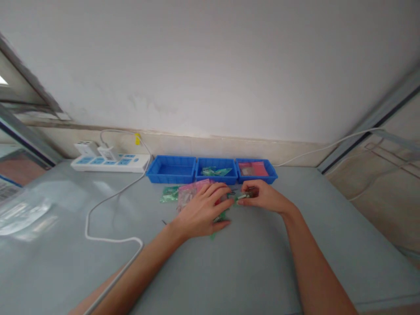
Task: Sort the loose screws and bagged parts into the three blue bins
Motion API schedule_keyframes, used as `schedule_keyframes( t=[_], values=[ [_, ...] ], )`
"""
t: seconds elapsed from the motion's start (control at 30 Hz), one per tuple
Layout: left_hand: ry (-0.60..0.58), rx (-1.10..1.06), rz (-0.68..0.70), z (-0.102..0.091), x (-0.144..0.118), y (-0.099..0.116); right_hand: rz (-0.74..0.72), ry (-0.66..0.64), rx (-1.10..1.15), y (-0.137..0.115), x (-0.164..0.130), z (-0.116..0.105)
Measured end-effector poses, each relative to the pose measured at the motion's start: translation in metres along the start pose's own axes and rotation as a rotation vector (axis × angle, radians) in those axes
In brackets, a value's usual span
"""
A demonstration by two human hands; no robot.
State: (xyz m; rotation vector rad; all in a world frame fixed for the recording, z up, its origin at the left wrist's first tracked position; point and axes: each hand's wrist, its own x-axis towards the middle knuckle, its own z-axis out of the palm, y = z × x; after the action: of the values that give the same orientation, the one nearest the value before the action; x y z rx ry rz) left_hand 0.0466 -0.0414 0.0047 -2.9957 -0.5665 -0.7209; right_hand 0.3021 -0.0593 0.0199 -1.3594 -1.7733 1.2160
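Left hand: the left hand (201, 210) lies palm down on the table (249, 262), fingers spread over a small heap of packets; whether it grips any of them, I cannot tell.
Right hand: the right hand (262, 195) is curled narrow, thumb and fingers pinching a small green packet (242, 197) at its left end.
Green packet: held just above the table, between the two hands, close in front of the middle tray; its contents are too small to make out.
Heap of packets: pink packets (192, 192) and green packets (169, 193) lie flat on the table, partly under the left hand; a green edge shows below the palm.
Left tray: a blue tray (170, 169) stands at the back of the table, against the wall base; nothing distinct shows inside.
Middle tray: a blue tray (216, 170) touching the first, holding green packets.
Right tray: a blue tray (256, 170) touching the middle one, holding pink or red packets.
Power strip: a white and blue power strip (110, 162) lies left of the trays with two white plugs in it.
Cable: a white cable (108, 218) loops from the strip across the table toward the near edge.
Plastic bag: a clear plastic bag (22, 214) lies at the far left of the table, blurred.
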Motion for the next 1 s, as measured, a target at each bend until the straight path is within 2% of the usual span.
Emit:
schedule_keyframes(
  t=[0.1,0.2,0.4,0.47,0.53,0.63,0.77,0.83,0.87,0.97,1.0],
  values=[
    [0.033,0.027,-0.034,0.004,0.004,0.0,0.029,0.034,0.063,-0.003,-0.002,-0.003],
    [0.107,0.001,-0.082,0.003,0.002,-0.003,0.036,0.14,0.118,-0.003,-0.001,-0.003],
    [0.245,-0.084,-0.256,-0.009,-0.009,-0.007,-0.07,0.317,0.308,-0.004,0.021,0.017],
    [0.231,-0.099,-0.273,-0.013,-0.013,-0.011,-0.075,0.471,0.35,-0.007,0.033,0.027],
    [0.166,-0.13,-0.24,-0.017,-0.017,-0.016,-0.078,0.602,0.353,-0.01,0.045,0.035],
    [0.067,-0.164,-0.173,-0.022,-0.022,-0.022,-0.068,0.626,0.289,-0.013,0.053,0.042],
    [0.044,-0.15,-0.18,-0.024,-0.024,-0.025,-0.02,0.67,0.046,-0.014,0.039,0.042],
    [0.033,-0.143,-0.182,-0.023,-0.024,-0.025,-0.054,0.631,-0.069,-0.015,0.027,0.041],
    [0.028,-0.14,-0.179,-0.022,-0.024,-0.026,-0.06,0.544,-0.12,-0.017,0.022,0.04],
    [0.026,-0.139,-0.161,-0.02,-0.024,-0.027,-0.023,0.101,-0.219,-0.023,0.01,0.042],
    [0.026,-0.14,-0.157,-0.019,-0.024,-0.028,-0.018,-0.009,-0.27,-0.026,0.008,0.044]
  ],
)
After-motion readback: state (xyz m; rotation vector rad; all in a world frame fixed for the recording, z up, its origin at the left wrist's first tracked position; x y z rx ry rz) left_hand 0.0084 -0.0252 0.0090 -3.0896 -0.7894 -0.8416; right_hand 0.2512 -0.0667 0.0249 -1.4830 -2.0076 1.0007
